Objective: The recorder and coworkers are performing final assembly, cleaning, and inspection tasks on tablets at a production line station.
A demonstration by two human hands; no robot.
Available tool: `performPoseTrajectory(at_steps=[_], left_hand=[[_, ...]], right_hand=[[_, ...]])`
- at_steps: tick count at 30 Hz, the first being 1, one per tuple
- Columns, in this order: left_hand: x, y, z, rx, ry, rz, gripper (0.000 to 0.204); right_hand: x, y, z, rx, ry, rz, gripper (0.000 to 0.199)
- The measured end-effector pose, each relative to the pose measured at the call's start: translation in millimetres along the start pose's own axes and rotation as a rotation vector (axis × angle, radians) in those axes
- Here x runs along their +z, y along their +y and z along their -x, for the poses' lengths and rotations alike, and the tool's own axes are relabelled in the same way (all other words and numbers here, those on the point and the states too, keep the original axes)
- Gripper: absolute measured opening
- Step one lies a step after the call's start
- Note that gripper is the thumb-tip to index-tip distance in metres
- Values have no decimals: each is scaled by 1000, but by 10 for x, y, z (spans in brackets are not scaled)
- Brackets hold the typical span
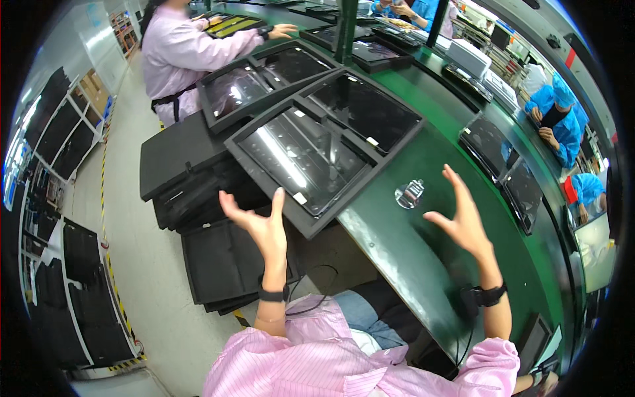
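My left hand (259,228) is raised by the near left edge of a black foam tray (309,227), fingers spread and holding nothing. That tray lies tilted at the corner of the green workbench (390,248). Two dark glossy panels fill its compartments: a near panel (324,165) with bright reflections and a far panel (364,109). Over the bench my right hand (463,221) hovers open, thumb apart from the fingers, with nothing in it. Between the tray and this hand sits a small clear object with a round base (410,194). Black bands circle both my wrists.
A second panel-filled tray (210,118) lies beyond, beside a person (175,59) in pink. Black trays (182,155) are stacked at the left, with another tray (225,258) lower down. A green post (345,33) rises from the bench. More panels (488,147) line the right side.
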State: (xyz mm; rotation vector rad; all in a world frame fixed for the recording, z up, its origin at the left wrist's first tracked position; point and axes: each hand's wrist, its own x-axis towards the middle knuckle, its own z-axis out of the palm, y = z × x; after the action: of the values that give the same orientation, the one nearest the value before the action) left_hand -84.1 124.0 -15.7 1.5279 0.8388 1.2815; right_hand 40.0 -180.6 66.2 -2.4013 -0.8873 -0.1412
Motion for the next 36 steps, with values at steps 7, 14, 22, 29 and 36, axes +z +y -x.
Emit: performPoseTrajectory(at_steps=[7, 14, 22, 29, 36], left_hand=[[-60, -120, -111, -581, -627, 512, 72], [-917, -122, 486, -439, -550, 362, 68], [-1710, 162, 508, -614, -903, 199, 86], [-1209, 39, 912, -533, -1412, 295, 108], [-972, 535, 1221, -659, -1774, 393, 108]], right_hand=[[584, -168, -213, -2, 102, -186, 47], [-208, -355, 251, 101, 361, -325, 48], [-558, -427, 408, 86, 353, -277, 48], [-479, -669, 30, -15, 195, -124, 56], [196, -666, -909, -262, -11, -90, 57]])
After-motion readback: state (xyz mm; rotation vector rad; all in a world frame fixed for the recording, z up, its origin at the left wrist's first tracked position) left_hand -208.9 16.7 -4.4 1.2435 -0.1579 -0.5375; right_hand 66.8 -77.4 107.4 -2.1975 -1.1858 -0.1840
